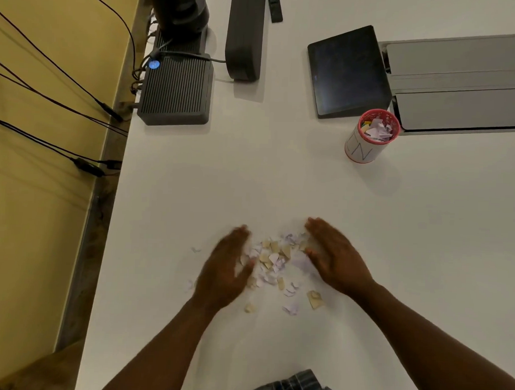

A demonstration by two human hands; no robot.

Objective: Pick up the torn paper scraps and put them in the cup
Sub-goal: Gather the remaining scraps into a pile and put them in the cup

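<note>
I see left hand (226, 266) and right hand (334, 256) flanking paper scraps (274, 261) near desk's (280, 181) front edge, fingers straight, gripping nothing. Cup (369, 137) toward back right, scraps inside.

White table (280, 181) — yellow wall (42, 129) left

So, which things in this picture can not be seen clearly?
- Head view: scraps under the left hand and right hand are hidden.
- The left hand's fingers are blurred by motion.
- How full the cup is below its top scraps: hidden by its wall.
- The dark devices at the top edge are cut off.
</note>
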